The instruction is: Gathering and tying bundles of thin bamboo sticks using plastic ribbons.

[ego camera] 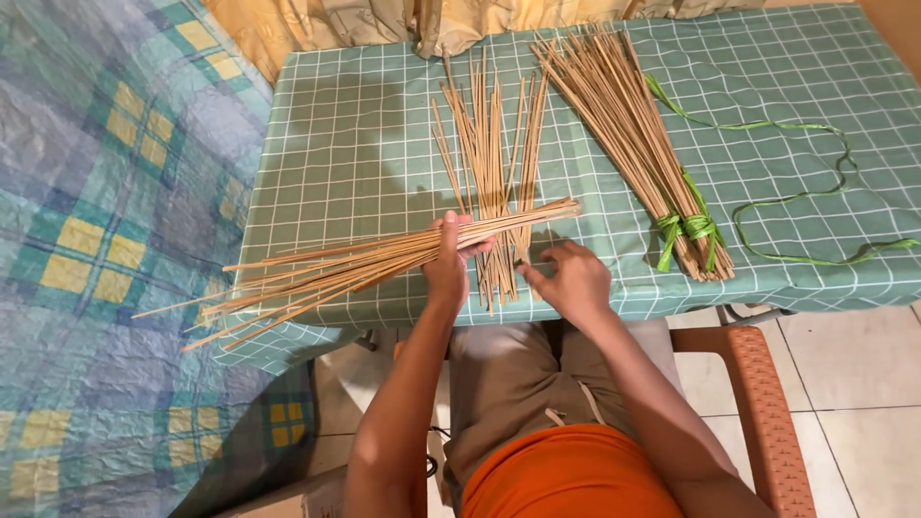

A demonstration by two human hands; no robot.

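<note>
My left hand (449,257) grips a bundle of thin tan sticks (345,267) that lies almost level, its splayed ends pointing left past the table's edge. My right hand (572,280) rests at the near end of a loose pile of sticks (489,158) on the table, fingers pinching at their tips. The loose pile runs away from me under the held bundle. A third, thicker bundle of sticks (628,125) lies to the right, tied near its lower end with a green ribbon (686,228).
The table is covered by a green checked cloth (355,144). The green ribbon's loose length (815,192) trails across the right side. A bed with a blue and yellow plaid cover (106,240) stands at left. I sit on an orange-brown chair (763,403) over a tiled floor.
</note>
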